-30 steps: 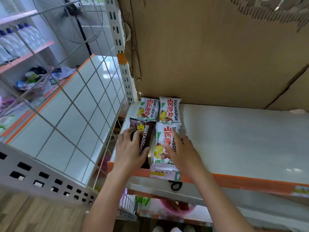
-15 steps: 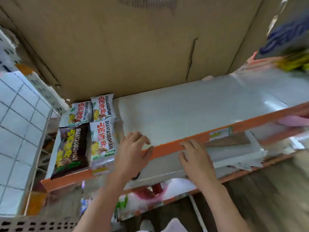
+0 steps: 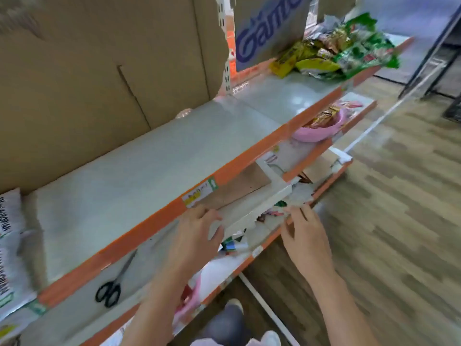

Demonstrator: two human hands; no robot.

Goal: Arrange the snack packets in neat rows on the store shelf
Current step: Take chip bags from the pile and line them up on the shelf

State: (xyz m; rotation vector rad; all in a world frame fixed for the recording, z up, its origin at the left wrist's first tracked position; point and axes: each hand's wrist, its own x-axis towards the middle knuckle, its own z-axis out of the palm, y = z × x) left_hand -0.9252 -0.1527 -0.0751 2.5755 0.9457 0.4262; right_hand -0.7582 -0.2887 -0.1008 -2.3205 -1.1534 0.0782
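Observation:
White snack packets [image 3: 8, 245] lie at the far left of the pale shelf [image 3: 139, 176], cut off by the frame edge. A loose heap of green and yellow snack packets [image 3: 334, 53] sits at the shelf's far right end. My left hand [image 3: 197, 236] hovers below the orange shelf lip, fingers apart, holding nothing. My right hand [image 3: 304, 238] is out over the lower shelf's edge, fingers spread, with nothing in it. Both hands are well away from the packets.
Black scissors [image 3: 109, 288] lie on the lower shelf. A pink bowl [image 3: 321, 128] with wrapped snacks sits below at the right. Cardboard [image 3: 99, 71] backs the shelf. A blue-lettered cardboard sign [image 3: 269, 33] stands near the heap. Wooden floor lies to the right.
My view has swung to the right along the shelf. Both hands left the arranged packets at the left and moved right, down past the shelf's orange lip.

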